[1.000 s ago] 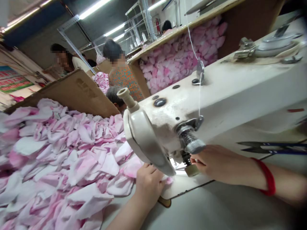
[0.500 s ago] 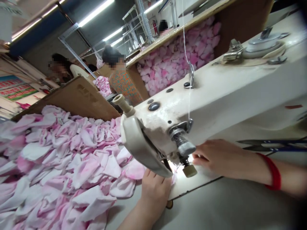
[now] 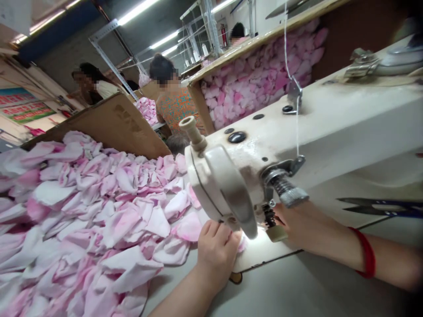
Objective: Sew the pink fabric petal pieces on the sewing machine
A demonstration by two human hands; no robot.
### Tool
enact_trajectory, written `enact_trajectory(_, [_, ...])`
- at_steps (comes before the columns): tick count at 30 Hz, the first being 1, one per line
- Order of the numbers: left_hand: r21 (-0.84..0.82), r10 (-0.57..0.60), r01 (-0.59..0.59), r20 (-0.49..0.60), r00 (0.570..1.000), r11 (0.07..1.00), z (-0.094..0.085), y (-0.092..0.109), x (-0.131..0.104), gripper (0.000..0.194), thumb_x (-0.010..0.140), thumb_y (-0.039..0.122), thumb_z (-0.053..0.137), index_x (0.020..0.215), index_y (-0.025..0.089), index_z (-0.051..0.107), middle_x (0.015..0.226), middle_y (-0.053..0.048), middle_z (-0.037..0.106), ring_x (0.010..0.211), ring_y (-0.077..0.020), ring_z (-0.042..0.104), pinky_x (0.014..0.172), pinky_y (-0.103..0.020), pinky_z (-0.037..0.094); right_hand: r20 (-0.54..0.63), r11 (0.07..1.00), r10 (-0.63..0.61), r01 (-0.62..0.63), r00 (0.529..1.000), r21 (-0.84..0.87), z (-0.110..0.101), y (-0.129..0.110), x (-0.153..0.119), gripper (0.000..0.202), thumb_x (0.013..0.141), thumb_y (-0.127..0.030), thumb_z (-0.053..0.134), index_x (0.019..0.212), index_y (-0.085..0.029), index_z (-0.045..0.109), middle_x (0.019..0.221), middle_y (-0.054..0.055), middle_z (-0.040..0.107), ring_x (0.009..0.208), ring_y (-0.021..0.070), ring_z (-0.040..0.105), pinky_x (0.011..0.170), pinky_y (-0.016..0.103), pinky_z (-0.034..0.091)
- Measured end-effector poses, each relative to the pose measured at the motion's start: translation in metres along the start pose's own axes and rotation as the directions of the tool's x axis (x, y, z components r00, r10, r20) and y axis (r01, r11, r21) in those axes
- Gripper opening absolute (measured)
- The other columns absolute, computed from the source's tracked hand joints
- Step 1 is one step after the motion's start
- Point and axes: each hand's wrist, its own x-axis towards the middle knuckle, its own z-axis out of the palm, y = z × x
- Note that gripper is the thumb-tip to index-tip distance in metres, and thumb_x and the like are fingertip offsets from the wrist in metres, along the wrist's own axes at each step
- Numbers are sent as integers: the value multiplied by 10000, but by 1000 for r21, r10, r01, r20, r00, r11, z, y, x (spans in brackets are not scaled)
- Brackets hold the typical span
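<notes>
The head of a white sewing machine (image 3: 214, 176) stands in front of me, its needle area lit from below. Close to the lit plate, my left hand (image 3: 216, 246) is closed with its fingers curled, and a small pink fabric piece (image 3: 243, 243) shows at its thumb. On the other side of the needle area is my right hand (image 3: 302, 222), wearing a red wristband (image 3: 365, 253). Its fingers are mostly hidden behind the thread tension knob (image 3: 294, 196) and the machine parts, so their grip does not show.
Pink and white fabric pieces (image 3: 125, 224) lie heaped at the left, against a cardboard panel (image 3: 132, 127). Dark-bladed thread snips (image 3: 380, 206) lie at the right. Behind the machine, a large carton (image 3: 198, 105) holds more pink pieces. Other people (image 3: 178, 108) are in the background.
The view has shifted, so the machine sits farther right in the picture. My left hand stays by the needle plate, its thumb now showing beside the fabric. My right hand remains behind the tension knob.
</notes>
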Motion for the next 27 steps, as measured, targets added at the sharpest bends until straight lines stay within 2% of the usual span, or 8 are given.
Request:
enact_trajectory(3, [-46, 20, -17, 53, 998, 999, -2, -2, 1, 249, 861, 113, 369, 834, 149, 614, 650, -33, 585, 649, -154, 545, 641, -292, 446, 15, 1000, 25, -25, 1000, 1, -5, -4, -2, 205, 803, -154, 389, 628, -184, 491, 559, 31, 569, 500, 134, 486, 458, 247, 174])
enact_trajectory(8, [19, -82, 80, 106, 991, 997, -5, -8, -1, 345, 812, 60, 312, 784, 197, 628, 689, -36, 604, 608, -151, 533, 550, -257, 422, -7, 999, -16, 17, 1000, 40, 3, 2, 2, 192, 798, -156, 379, 642, -185, 488, 602, 39, 588, 536, 143, 509, 464, 248, 181])
enact_trajectory(13, [76, -83, 73, 128, 988, 994, -4, -6, -2, 201, 803, 147, 438, 811, 220, 625, 678, -20, 617, 640, -167, 557, 595, -268, 438, 46, 999, -20, 18, 999, 46, 2, 17, 6, 202, 790, -238, 405, 620, -188, 501, 599, 28, 578, 543, 141, 483, 483, 243, 207])
enact_trajectory(15, [106, -114, 102, 112, 987, 989, -3, -5, -4, 148, 804, 193, 476, 790, 215, 621, 679, -19, 624, 642, -171, 570, 594, -269, 447, 99, 994, -57, 47, 993, 95, 1, 20, 5, 229, 780, -299, 435, 587, -189, 492, 571, 11, 561, 522, 131, 460, 476, 235, 209])
enact_trajectory(17, [138, -129, 116, 88, 988, 984, -2, -6, -4, 157, 815, 215, 467, 765, 208, 616, 662, -18, 625, 626, -168, 579, 577, -263, 458, 79, 988, -108, 98, 991, 117, 3, 19, 3, 219, 780, -296, 434, 607, -187, 515, 576, 15, 571, 534, 136, 474, 475, 235, 205])
enact_trajectory(21, [228, -48, 37, 39, 998, 973, -1, -5, 2, 260, 878, 248, 366, 800, 181, 605, 622, -38, 615, 574, -160, 578, 500, -243, 463, -62, 988, -153, 155, 986, 27, 9, 9, -2, 196, 779, -197, 406, 666, -172, 563, 612, 55, 610, 539, 158, 518, 470, 258, 172])
enact_trajectory(24, [260, 39, -36, -6, 999, 965, -3, -1, 9, 291, 895, 273, 348, 777, 170, 593, 598, -48, 602, 542, -156, 561, 495, -245, 465, -70, 986, -163, 165, 984, 22, 10, 8, -6, 180, 767, -179, 423, 655, -180, 564, 563, 45, 593, 500, 158, 513, 455, 266, 154])
enact_trajectory(27, [261, 69, -77, 39, 997, 962, -4, 3, 13, 218, 856, 165, 397, 729, 182, 573, 620, -36, 605, 564, -158, 557, 545, -269, 477, -101, 981, -193, 195, 976, 16, 9, 11, -8, 178, 761, -156, 424, 655, -184, 564, 542, 41, 586, 496, 163, 521, 460, 273, 148])
